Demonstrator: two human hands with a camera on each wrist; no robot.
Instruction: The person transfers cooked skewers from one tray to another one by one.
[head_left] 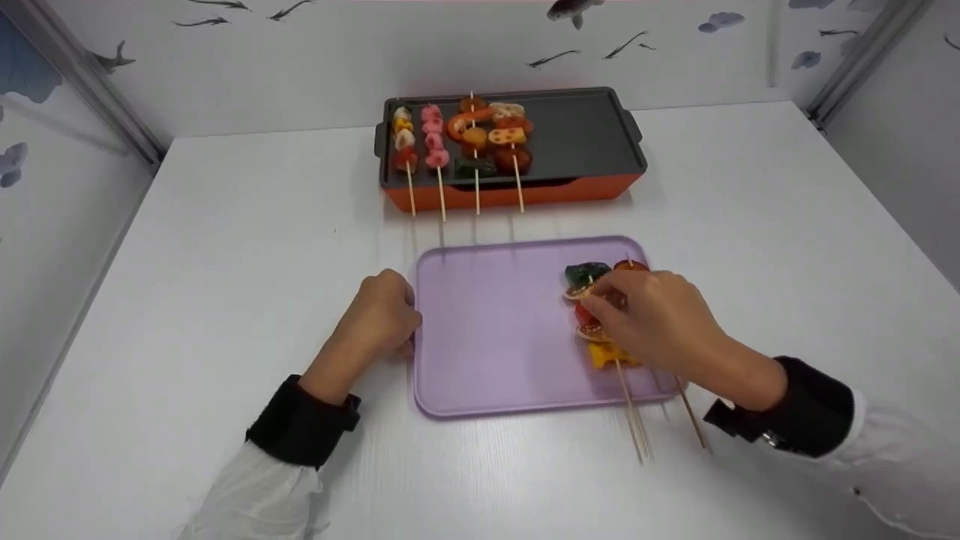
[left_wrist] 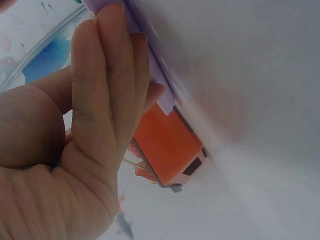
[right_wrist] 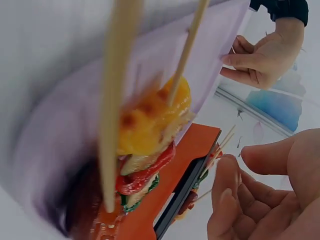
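Observation:
A lilac tray [head_left: 495,330] lies on the table, its left edge held between the thumb and fingers of my left hand [head_left: 381,311]. Over the tray's right side is my right hand [head_left: 656,315], with fingers loosely bent. In the right wrist view, the right hand's thumb and forefinger [right_wrist: 227,172] come close together with nothing between them. Beneath that hand lies a vegetable skewer [head_left: 600,352] with green, red and yellow pieces. Another skewer [head_left: 628,265] with a brown piece lies to its right, mostly hidden by the hand. Their sticks [head_left: 630,412] stick out past the tray's near edge.
Behind the tray stands an orange grill [head_left: 517,193] with a dark top plate [head_left: 585,135]. Several skewers [head_left: 433,139] of toy-like food lie on its left half, sticks pointing towards me. White panels [head_left: 480,52] with fish patterns enclose the table's back and sides.

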